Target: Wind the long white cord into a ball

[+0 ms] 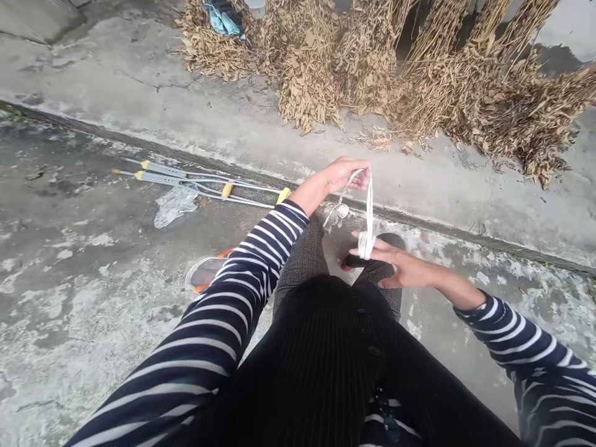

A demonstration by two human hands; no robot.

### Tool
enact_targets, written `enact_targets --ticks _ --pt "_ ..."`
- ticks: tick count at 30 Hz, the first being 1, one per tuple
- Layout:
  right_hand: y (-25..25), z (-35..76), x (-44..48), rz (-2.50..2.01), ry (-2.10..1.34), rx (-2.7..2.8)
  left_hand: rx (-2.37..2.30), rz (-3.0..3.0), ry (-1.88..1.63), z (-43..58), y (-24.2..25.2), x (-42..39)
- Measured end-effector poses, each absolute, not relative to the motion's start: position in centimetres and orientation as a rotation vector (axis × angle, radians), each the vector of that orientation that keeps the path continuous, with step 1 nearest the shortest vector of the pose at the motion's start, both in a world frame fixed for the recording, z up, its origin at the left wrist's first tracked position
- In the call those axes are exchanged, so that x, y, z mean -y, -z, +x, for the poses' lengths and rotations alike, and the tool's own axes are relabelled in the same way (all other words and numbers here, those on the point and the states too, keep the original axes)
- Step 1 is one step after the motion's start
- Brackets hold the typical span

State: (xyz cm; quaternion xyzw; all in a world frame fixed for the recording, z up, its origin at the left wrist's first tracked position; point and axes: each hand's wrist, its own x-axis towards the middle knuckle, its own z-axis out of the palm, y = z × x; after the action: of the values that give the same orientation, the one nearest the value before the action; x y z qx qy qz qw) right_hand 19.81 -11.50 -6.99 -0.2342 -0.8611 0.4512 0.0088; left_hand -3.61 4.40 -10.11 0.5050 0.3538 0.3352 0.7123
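Between my hands stretches a long white strip (369,202), like soft cord or narrow cloth tape. My left hand (347,174) pinches its upper part, with the fingers closed. Several turns of the strip are wound around the outstretched fingers of my right hand (403,266), which holds the lower end of the loop; its thumb stands apart. Another length trails down from my left hand toward a small white round bundle (343,211) below it. Whether that bundle hangs or lies on the ground I cannot tell.
Crutches (205,183) with yellow pads lie on the concrete at left, beside a crumpled clear plastic bag (174,205). An orange-rimmed item (205,273) is partly behind my left sleeve. Dried plant bundles (310,81) line the raised ledge (153,105), with a blue cloth (223,22) among them.
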Motion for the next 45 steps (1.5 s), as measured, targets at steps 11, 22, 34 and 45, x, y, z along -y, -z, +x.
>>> enact_targets --ticks 11,22,34,45 --pt "5.2 20.8 10.3 -0.625 -1.908 1.873 -0.850 1.504 -0.794 -2.3 14.0 2.1" --pt "1.3 20.8 9.0 -0.643 -1.938 1.862 -0.746 1.397 -0.949 2.1 12.2 4.6" --pt "2.7 22.8 5.8 -1.179 -1.128 2.515 -0.781 1.321 -0.656 -3.6 14.3 6.9" --pt "9.7 22.2 5.2 -1.383 -0.445 3.089 -0.544 1.117 -0.696 -7.5 9.9 5.3"
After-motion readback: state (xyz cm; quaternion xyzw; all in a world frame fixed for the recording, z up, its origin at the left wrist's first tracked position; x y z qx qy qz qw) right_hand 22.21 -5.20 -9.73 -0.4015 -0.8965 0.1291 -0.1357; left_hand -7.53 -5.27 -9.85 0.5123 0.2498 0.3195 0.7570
